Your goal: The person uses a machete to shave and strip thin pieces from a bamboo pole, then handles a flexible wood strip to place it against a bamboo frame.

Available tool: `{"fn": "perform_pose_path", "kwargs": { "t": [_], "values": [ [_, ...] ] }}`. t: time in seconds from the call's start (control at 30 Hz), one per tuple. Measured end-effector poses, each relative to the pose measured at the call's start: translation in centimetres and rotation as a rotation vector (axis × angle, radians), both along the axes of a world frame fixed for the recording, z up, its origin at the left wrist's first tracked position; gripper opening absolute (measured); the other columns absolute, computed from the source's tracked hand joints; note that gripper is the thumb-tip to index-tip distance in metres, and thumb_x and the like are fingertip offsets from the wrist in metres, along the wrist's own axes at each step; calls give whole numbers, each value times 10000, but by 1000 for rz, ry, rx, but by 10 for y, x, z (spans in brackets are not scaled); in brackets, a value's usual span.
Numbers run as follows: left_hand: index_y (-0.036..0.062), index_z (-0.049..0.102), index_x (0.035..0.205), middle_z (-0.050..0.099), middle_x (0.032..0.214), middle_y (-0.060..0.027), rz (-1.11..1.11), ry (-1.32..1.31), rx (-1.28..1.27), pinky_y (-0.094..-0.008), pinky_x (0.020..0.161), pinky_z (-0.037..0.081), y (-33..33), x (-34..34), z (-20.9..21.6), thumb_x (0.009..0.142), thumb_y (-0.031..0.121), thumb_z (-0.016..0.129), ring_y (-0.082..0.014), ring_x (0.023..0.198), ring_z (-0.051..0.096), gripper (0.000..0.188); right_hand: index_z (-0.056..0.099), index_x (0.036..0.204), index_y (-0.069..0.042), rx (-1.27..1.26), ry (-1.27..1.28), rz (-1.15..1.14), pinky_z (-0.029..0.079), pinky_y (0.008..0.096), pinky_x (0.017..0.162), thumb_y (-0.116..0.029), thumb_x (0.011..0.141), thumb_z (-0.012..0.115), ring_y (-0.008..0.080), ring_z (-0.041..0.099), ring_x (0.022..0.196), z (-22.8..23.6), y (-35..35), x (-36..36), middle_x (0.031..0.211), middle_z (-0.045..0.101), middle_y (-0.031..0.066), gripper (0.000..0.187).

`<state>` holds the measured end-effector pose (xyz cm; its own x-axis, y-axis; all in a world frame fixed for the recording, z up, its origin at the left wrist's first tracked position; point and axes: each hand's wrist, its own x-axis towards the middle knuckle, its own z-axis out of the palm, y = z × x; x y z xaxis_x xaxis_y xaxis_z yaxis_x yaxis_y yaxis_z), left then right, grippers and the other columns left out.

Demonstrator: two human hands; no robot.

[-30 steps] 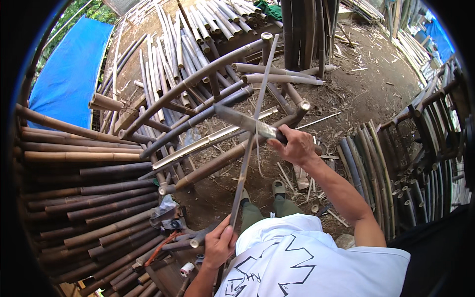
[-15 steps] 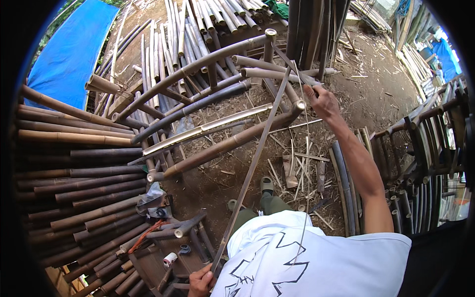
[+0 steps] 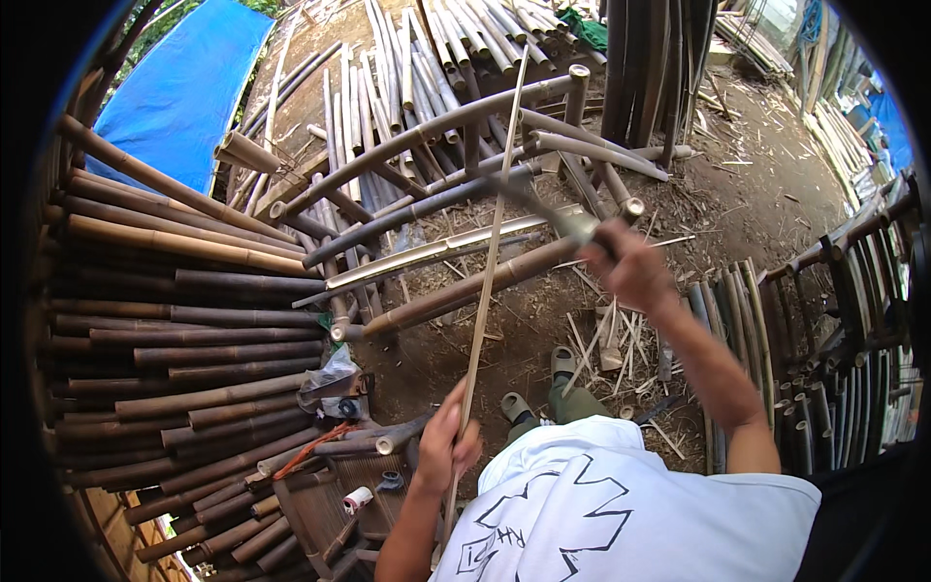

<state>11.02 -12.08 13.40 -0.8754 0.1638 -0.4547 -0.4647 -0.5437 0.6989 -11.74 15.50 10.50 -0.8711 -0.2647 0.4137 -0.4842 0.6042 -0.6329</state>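
Observation:
A long, thin bamboo strip (image 3: 487,281) slants up and away in front of me. My left hand (image 3: 446,441) is closed around its lower part, and its near end runs down beside my shirt. In my right hand (image 3: 637,274) is a knife (image 3: 555,210) with a long, dark blade, held by its handle. The blade is smeared by motion and crosses the strip's upper part; I cannot tell whether it touches. Beyond both hands stands a bamboo frame (image 3: 456,296) of jointed poles, with a pale split bamboo length (image 3: 427,254) lying across it.
Dark bamboo poles (image 3: 223,335) are stacked at the left, and paler cut poles (image 3: 398,87) lie at the back. A blue tarp (image 3: 184,97) hangs far left. Near my left arm is a low bamboo seat (image 3: 364,466) with a can (image 3: 357,500). Bamboo scraps (image 3: 621,339) litter the ground.
My left hand has moved up and forward with the strip, which now stands steeper. The right hand has come nearer and lower, swinging the knife blade across the strip. The view has shifted slightly left.

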Motion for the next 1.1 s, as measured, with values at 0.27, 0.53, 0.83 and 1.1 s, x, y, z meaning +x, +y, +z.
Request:
{"fn": "perform_pose_path", "kwargs": {
  "t": [0.27,0.53,0.83,1.1],
  "values": [
    [105,325,1503,318,530,41,-40,-26,111,-208,363,292,-3,-2,14,1078,278,317,-62,377,272,459,581,839,-73,106,-110,188,493,373,467,-643,859,607,224,600,509,-1,-88,85,602,580,79,571],
    [79,307,1509,305,524,36,-54,-8,23,-208,382,291,-24,57,9,1075,289,338,-60,386,246,483,570,858,-85,133,-92,135,518,412,502,-679,905,497,229,605,498,-18,-96,90,617,599,85,600],
    [15,288,1511,292,568,54,-46,-179,55,-217,432,271,-38,162,24,1051,255,429,-50,462,256,538,572,854,-91,275,-277,-89,450,317,392,-717,917,408,121,534,446,-20,-31,-6,527,520,17,651],
    [-42,366,1443,461,586,-26,-134,-382,-132,-223,397,294,-39,217,36,1008,319,503,-66,433,378,581,674,824,-67,-148,-420,-446,396,299,462,-740,911,405,141,519,502,-18,116,-137,592,545,36,730]
  ]
}}
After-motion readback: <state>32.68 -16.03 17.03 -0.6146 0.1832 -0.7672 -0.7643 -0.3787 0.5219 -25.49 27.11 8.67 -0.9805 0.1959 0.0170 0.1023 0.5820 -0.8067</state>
